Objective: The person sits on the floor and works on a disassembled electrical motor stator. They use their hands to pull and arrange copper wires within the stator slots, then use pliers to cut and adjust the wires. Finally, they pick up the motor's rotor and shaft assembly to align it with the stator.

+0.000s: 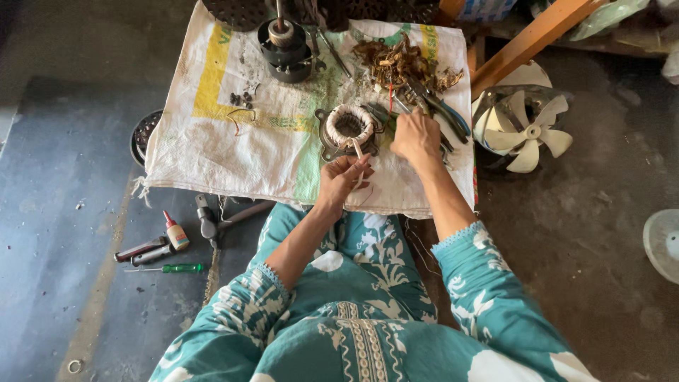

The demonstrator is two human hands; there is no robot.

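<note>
White woven plastic sack spread on the floor carries a round metal motor stator wound in pale tape. Left hand, just below it, pinches a thin pale strip. Right hand, fingers curled, rests beside blue-handled pliers

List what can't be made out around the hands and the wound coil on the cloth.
- Head view: what the right hand grips; its own back covers the fingers.
- Head view: the thin strip at the left hand by the wound coil is too small to identify.
- Head view: the dark motor part is cut off by the top edge.
- Head view: the small screws are too small to count.
</note>
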